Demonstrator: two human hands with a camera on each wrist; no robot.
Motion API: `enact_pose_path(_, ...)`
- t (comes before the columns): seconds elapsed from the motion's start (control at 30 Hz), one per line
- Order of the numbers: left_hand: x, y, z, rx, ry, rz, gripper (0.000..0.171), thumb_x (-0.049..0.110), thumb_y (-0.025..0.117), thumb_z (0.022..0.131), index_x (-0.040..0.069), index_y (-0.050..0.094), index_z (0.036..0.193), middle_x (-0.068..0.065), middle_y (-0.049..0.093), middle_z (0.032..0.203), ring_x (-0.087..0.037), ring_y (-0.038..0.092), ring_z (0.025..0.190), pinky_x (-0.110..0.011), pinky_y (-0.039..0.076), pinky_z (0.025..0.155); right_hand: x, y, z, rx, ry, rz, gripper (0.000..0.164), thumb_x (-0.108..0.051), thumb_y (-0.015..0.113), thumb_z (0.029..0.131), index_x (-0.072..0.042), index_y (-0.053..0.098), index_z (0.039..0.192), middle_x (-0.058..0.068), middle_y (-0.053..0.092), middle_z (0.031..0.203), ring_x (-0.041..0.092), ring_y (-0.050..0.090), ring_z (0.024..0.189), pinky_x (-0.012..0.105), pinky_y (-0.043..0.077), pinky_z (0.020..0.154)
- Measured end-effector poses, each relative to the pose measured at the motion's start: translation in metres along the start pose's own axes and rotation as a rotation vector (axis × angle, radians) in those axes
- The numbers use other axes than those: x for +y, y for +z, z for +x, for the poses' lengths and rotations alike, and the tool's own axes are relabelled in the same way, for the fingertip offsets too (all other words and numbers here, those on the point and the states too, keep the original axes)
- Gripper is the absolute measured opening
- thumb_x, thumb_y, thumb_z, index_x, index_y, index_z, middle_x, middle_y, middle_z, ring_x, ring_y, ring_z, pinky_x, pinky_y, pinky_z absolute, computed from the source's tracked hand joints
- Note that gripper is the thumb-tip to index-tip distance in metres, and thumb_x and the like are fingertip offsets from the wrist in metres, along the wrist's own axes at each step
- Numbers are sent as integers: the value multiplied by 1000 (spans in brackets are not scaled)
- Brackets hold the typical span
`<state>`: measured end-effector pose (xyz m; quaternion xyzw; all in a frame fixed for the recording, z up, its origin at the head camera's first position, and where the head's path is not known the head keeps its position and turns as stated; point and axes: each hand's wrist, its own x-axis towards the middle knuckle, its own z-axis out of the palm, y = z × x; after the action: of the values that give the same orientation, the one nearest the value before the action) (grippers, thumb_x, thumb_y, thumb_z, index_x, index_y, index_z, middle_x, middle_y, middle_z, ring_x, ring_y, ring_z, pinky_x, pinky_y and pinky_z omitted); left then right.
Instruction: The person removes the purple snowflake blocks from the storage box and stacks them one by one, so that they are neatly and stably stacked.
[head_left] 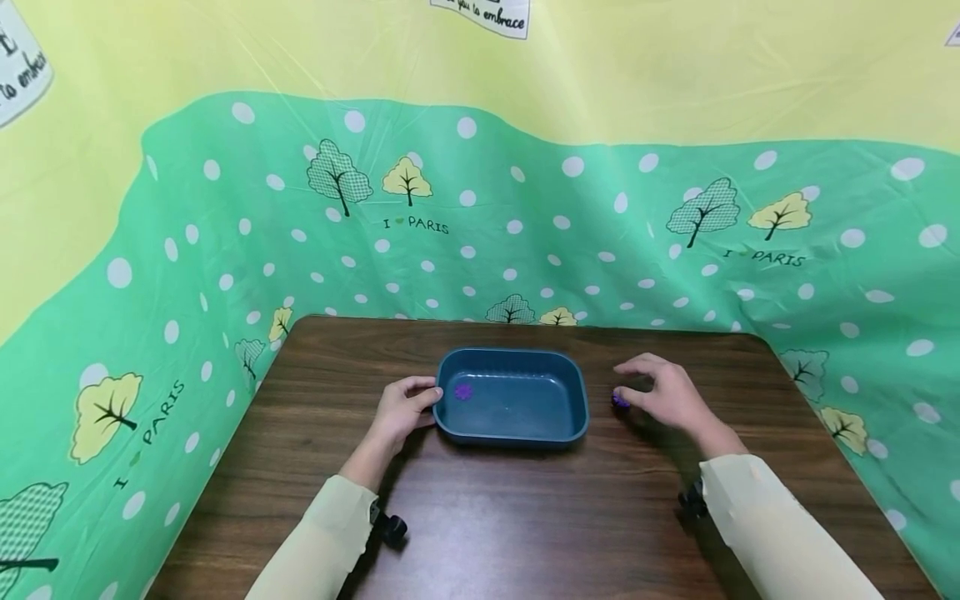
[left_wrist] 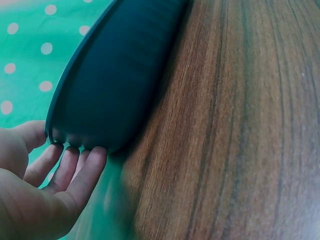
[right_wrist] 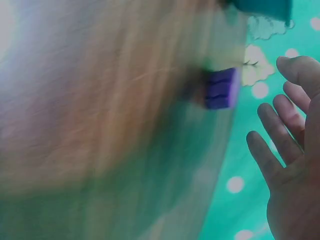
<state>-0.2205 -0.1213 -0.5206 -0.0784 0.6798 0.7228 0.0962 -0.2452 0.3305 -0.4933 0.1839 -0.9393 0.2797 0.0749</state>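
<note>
A dark blue plastic tray (head_left: 512, 437) with rounded corners stands on the wooden table. My left hand (head_left: 405, 410) grips its left end, thumb on the rim and fingertips against the outer wall, as the left wrist view shows (left_wrist: 55, 185). Inside the tray, at the left, lies a small purple flower-shaped piece (head_left: 464, 392). To the right of the tray sits a second purple piece (right_wrist: 222, 89), short and thick with grooved sides. Above that piece my right hand (head_left: 666, 395) hovers with spread fingers, holding nothing; in the right wrist view a gap separates them.
The dark brown wooden table (head_left: 510, 517) reaches back to a green and yellow curtain (head_left: 510, 192) printed with dots and trees. A black wrist camera (head_left: 392, 527) is strapped at the left wrist, another (head_left: 692, 500) at the right.
</note>
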Motion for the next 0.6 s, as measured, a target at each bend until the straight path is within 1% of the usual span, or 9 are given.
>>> enact_pose_path(0.17, -1, -1, -1, 14, 3, 1, 35, 9, 71, 96, -5, 66, 127, -16, 70, 112, -23, 70, 93, -39, 65, 77, -20, 4, 16, 28, -85, 19, 31, -19, 83, 88, -10, 76, 116, 6, 73, 112, 29, 68, 104, 54, 58, 85)
enact_pose_path(0.3, -2, -1, 0, 17, 1, 0, 33, 8, 71, 95, -3, 68, 126, -14, 71, 110, -21, 70, 92, -39, 65, 77, -36, 10, 30, 0, -111, 48, 32, -19, 83, 88, -8, 76, 117, 6, 72, 113, 29, 69, 104, 53, 59, 84)
enact_pose_path(0.4, -2, -1, 0, 15, 2, 6, 33, 9, 71, 96, -2, 68, 126, -15, 71, 112, -20, 70, 92, -40, 65, 79, -49, 14, 40, -32, -119, 76, 32, -19, 83, 88, -8, 76, 117, 5, 72, 114, 29, 69, 104, 50, 60, 84)
enact_pose_path(0.6, 0, 1, -1, 16, 6, 18, 34, 10, 71, 96, -2, 68, 127, -17, 70, 114, -24, 71, 96, -39, 65, 78, -72, 24, 57, -75, -153, 95, 33, -20, 83, 88, -8, 76, 118, 6, 72, 113, 27, 69, 100, 46, 61, 81)
